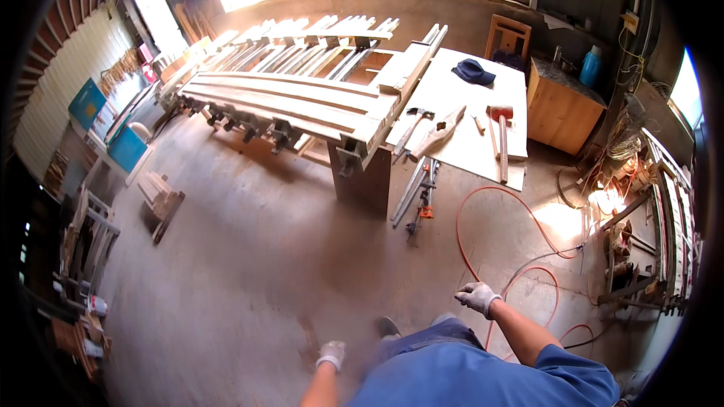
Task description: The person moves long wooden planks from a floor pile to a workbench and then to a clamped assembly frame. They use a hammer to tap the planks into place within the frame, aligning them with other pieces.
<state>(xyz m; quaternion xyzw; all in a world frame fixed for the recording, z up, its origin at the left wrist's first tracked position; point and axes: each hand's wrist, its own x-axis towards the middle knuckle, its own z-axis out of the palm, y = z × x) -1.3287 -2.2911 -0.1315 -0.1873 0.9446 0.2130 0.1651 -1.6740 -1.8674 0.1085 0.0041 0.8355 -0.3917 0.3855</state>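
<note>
My left hand (332, 355), in a pale work glove, hangs low beside my body at the bottom of the head view. Its fingers are too small and blurred to read, and a faint brown streak shows on the floor next to it. My right hand (478, 298), also gloved, is held out over the floor with curled fingers. A small dark spot shows at its fingertips; what it is, if anything is held, I cannot make out. Nearest to this hand lies an orange hose (461, 237), looped on the concrete. Neither hand touches the workbench.
Long wooden strips (286, 98) lie across a clamping rack ahead. Beside it, a white board (483, 154) bears a red-headed mallet (504, 143), a hammer (411, 130) and a dark cap (473, 71). Bar clamps (424, 200) lean below. A wooden stand (160, 203) occupies the left floor.
</note>
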